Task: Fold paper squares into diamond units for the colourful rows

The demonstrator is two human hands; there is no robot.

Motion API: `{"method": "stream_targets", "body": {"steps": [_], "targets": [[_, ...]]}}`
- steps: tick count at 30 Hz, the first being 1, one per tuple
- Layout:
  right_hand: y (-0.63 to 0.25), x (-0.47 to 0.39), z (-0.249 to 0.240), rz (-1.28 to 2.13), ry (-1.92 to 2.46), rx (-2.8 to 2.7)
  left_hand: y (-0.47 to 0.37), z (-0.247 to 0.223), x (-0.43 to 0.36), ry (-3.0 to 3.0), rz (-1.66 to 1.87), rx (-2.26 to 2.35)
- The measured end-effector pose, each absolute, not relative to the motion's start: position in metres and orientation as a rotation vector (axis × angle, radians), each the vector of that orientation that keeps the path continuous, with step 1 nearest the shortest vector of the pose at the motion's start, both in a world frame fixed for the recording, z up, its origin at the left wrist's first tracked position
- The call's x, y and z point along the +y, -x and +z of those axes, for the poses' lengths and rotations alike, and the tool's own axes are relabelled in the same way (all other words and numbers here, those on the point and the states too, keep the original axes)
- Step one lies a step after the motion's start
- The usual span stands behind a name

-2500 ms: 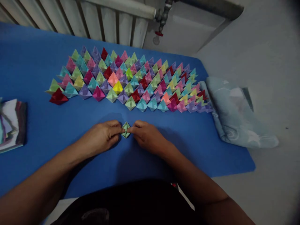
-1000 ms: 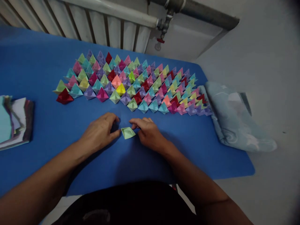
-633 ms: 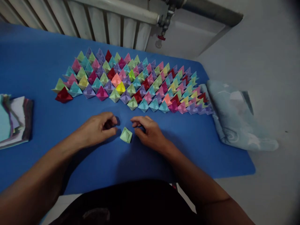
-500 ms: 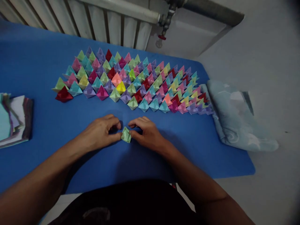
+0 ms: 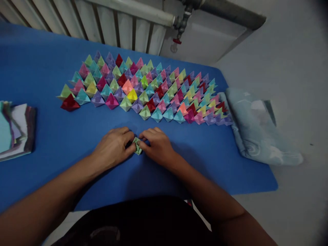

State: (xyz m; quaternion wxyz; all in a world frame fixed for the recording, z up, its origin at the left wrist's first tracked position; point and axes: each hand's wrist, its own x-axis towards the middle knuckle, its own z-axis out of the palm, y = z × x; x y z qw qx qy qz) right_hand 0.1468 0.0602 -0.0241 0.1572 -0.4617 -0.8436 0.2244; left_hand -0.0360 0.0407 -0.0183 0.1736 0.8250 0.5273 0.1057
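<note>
A small folded piece of light green paper (image 5: 137,149) is between my two hands, above the blue table (image 5: 102,184). My left hand (image 5: 114,145) closes on its left edge with thumb and fingers. From the other side my right hand (image 5: 157,145) pinches it, the thumb pressing on the middle of the folds. Parts of the paper are hidden by the fingertips. Just beyond my hands stand rows of folded paper boats (image 5: 145,112) in many colours, packed close together.
At the left edge lies a stack of coloured paper sheets (image 5: 25,123). A folded grey-green cloth (image 5: 256,130) rests on the table's right side. Behind the table are a white radiator (image 5: 125,29) and a pipe with a red valve handle (image 5: 177,41).
Both hands have drawn closer together around the green paper. My left fingers have closed in on its edge, and my right thumb has moved onto its middle. The boats have not moved.
</note>
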Motion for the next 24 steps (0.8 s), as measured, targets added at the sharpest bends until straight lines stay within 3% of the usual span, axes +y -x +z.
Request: {"method": "stream_targets", "body": {"steps": [15, 24], "targets": [[-0.136, 0.058, -0.016, 0.603, 1.425, -2.436, 0.032, -0.015, 0.044, -2.249, 0.250, 1.544], [-0.175, 0.078, -0.025, 1.260, 1.217, -1.864, 0.039, -0.003, 0.029, -2.032, 0.503, 1.561]]}}
